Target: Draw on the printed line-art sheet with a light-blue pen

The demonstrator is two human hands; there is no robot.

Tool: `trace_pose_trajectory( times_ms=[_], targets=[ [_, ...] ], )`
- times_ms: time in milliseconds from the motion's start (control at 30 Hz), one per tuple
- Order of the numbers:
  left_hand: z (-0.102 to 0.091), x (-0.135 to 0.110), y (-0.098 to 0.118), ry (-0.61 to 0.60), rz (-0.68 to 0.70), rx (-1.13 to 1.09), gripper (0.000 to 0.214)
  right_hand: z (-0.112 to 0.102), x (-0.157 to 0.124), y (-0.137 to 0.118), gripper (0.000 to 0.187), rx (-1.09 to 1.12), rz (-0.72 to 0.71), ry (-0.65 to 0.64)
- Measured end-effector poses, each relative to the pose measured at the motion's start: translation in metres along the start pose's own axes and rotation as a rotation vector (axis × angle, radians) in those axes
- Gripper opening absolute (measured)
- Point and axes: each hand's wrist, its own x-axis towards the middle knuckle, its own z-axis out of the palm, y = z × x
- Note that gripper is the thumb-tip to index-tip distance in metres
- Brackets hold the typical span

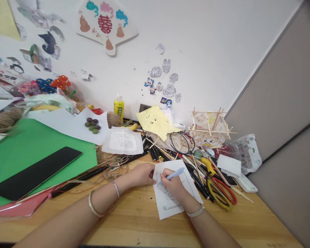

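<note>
- While resting the left hand [144, 174] at nine o'clock on a white sheet [170, 206], curling its fingers by the paper's edge; not showing clearly whether pinching or merely touching.
- Holding a light-blue pen [177, 172] in the narrow grip of the right hand [173, 186], aiming the tip at the sheet's ten o'clock and slanting the other end toward two.
- Working with the sheet lying flat on the wooden tabletop [134, 220], showing wavy lines along its borders and large curved strokes partly hiding under the right hand.
- Wearing a bracelet [195, 211] on the right wrist, and a bangle [92, 206] farther up the left arm.
- Facing, outward from the sheet, black markers [153, 152] toward eleven o'clock and a wooden-stick frame [208, 132] toward one.
- Seeing looped yellow and red handles [231, 197] lying at three o'clock, a patterned paper [122, 141] at ten, and a black flat panel [37, 174] resting on green card [64, 137] near nine.
</note>
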Motion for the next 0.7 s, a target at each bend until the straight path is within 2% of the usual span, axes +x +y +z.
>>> trace_pose_trajectory(
  times_ms=[133,500,600,700],
  targets=[
    [0.001,0.001,-0.001,-0.008,0.004,-0.009,0.018,0.0,0.0,-0.001,0.025,-0.014,-0.033,0.006],
    [0.006,0.003,-0.007,-0.01,0.014,-0.029,0.018,0.001,-0.001,-0.003,0.023,0.034,0.033,-0.001],
    [0.007,0.004,-0.007,-0.012,0.016,-0.011,0.014,-0.003,0.0,-0.008,0.025,0.034,0.014,0.09],
    [0.01,0.007,-0.009,0.009,-0.045,0.03,0.011,-0.006,0.001,-0.013,0.025,0.054,-0.001,0.196]
  ],
)
